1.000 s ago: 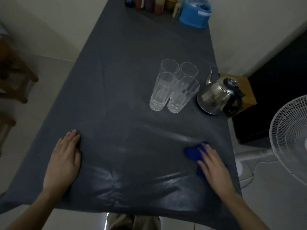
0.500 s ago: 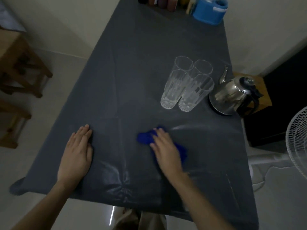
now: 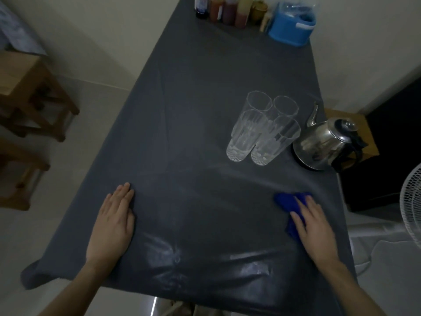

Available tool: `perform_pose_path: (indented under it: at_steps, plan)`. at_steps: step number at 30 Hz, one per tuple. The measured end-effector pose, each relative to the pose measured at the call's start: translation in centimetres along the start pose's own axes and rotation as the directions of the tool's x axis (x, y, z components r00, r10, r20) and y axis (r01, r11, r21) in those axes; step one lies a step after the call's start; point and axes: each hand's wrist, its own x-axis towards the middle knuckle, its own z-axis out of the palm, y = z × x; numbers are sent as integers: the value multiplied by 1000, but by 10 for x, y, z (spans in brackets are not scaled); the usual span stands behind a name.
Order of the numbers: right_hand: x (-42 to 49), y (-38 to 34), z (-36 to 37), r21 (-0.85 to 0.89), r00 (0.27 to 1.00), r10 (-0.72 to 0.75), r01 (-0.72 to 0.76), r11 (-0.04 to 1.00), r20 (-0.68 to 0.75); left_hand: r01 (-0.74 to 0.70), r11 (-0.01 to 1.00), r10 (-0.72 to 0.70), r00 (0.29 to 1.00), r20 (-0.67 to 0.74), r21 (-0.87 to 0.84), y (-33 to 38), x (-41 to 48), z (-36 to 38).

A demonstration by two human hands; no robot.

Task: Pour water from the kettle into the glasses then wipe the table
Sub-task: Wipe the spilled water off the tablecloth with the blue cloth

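- The table (image 3: 205,92) is covered by a dark grey cloth that wrinkles and shines near the front edge, with pale smeared streaks across the middle.
- Four clear ribbed glasses (image 3: 262,131) stand touching in a tight cluster right of centre; the light is too dim to tell how much water they hold.
- The kettle (image 3: 323,144), polished steel with a curved spout and a black handle and lid knob, sits just beside the glasses at the table's right edge.
- The right hand (image 3: 316,226) lies flat with its fingers (image 3: 300,215) spread and extended, pressing down on a crumpled blue cloth (image 3: 287,201) near the front right of the table; much of the cloth is hidden under the palm.
- The left hand (image 3: 111,224) rests palm down on the front left of the table, fingers straight and together, holding nothing.
- At the far end, a row of bottles (image 3: 225,8) is cut off by the top of the frame, next to a blue container (image 3: 291,28) with a clear lid.
- A white fan (image 3: 412,201) is cut off at the right edge.
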Motion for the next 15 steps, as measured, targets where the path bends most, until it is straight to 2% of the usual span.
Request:
perform_pose_path:
  at_steps: [2, 4, 9, 15]
  plan:
    - [-1, 9, 1, 48, 996, 80, -82, 996, 32, 2, 1000, -2, 1000, 0, -6, 0, 0, 0]
    - [0, 5, 7, 75, 997, 50, -54, 996, 52, -4, 1000, 4, 1000, -3, -11, 1, 0, -1]
    - [12, -23, 14, 167, 972, -197, 175, 970, 129, 4, 1000, -4, 1000, -7, -25, -1, 2, 2]
    - [44, -102, 36, 194, 859, -483, 452, 871, 169, 20, 1000, -20, 1000, -1, 0, 0, 1, 2]
